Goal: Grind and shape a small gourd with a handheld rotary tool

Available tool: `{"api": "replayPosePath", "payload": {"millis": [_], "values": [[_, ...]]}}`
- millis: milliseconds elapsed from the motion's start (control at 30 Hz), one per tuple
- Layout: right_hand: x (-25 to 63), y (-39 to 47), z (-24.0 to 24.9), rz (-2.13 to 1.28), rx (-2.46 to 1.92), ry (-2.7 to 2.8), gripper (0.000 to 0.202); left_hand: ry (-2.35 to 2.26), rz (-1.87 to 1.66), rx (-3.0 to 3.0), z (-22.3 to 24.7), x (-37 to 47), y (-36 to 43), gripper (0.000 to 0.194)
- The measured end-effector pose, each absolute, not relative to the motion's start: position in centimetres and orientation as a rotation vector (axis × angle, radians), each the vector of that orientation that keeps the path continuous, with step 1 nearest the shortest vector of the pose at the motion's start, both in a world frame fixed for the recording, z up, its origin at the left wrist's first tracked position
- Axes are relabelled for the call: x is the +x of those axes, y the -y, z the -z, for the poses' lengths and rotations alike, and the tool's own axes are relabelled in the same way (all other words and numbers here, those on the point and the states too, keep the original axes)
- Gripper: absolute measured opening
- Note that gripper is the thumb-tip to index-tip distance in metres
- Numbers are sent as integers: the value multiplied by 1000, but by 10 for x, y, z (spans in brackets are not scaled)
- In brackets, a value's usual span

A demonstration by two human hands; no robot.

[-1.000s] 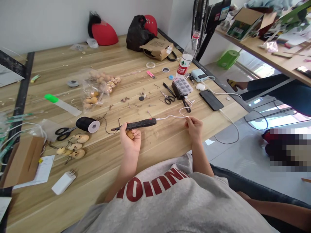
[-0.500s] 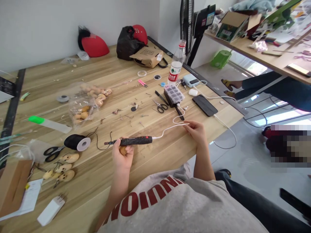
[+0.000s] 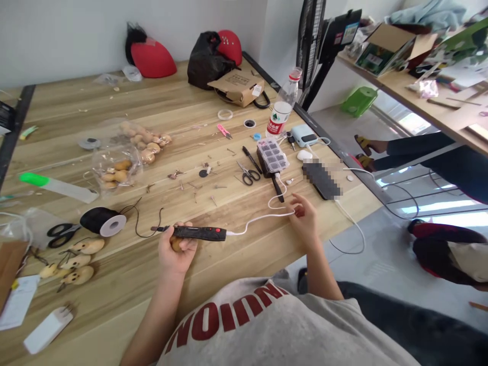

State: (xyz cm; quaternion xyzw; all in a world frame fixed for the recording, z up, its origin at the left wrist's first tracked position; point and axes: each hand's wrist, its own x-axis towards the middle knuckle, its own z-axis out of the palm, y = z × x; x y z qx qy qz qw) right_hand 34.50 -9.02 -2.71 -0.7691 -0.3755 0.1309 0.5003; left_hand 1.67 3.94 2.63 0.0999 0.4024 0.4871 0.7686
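My left hand (image 3: 177, 251) is closed around a black pen-shaped rotary tool (image 3: 198, 233) with a red button, its tip pointing left. A small brown gourd (image 3: 176, 243) is held under the tool in the same hand. From the tool's right end a white cable (image 3: 253, 220) runs to my right hand (image 3: 304, 218), whose curled fingers are at the cable. Whether they pinch it is hard to see. Beyond that hand sit a compartment box (image 3: 272, 155), a black phone (image 3: 322, 179) and scissors (image 3: 249, 176).
At left lie a black thread spool (image 3: 102, 221), carved gourds (image 3: 78, 268), scissors (image 3: 61, 235) and a white charger (image 3: 48, 330). Bagged gourds (image 3: 118, 173) and loose bits (image 3: 196, 187) lie mid-table. A bottle (image 3: 282, 104) stands behind. A person's legs (image 3: 427, 147) show at right.
The view has shifted, so the table things at left appear further left. The fingers of my right hand have curled and loosened around the cable. My left hand still holds the tool and gourd.
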Motion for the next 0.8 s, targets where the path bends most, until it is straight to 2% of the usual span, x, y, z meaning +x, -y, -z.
{"api": "replayPosePath", "payload": {"millis": [67,233,433,800], "values": [[372,86,17,-318,-2020,1250,41,-851,-1065,262,-24,16,-39,22],[422,57,-9,-212,-2148,1479,27,-894,-1070,300,-25,21,-36,19],[431,34,-16,-127,-2148,1852,29,-929,-1094,321,-31,26,-36,15],[437,22,-12,-40,-2116,2030,23,-828,-1080,251,-39,27,-33,17]]}}
